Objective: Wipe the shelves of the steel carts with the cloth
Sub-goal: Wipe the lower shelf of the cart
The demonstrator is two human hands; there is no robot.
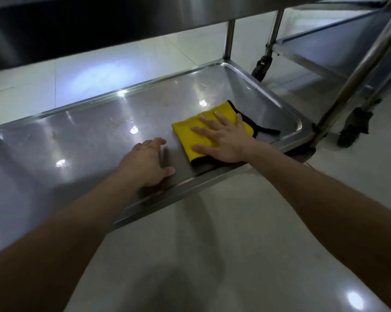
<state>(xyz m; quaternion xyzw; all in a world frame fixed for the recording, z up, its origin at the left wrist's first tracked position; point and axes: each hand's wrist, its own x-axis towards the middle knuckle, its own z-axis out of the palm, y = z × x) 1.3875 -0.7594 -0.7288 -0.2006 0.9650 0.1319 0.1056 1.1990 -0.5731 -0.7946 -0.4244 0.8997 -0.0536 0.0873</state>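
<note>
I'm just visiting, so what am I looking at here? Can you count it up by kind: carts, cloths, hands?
Steel carts: 2, the near cart and the second cart to its right.
Cloths: 1, the yellow cloth on the near cart's shelf.
Hands: 2, the left hand on the shelf and the right hand flat on the cloth.
Total: 5

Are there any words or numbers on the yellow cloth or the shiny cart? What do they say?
No words or numbers to read anywhere.
The yellow cloth under the right hand is plain.
The steel shelf shows only light spots and smudges.
The other cart beside it has no writing I can see.
</note>
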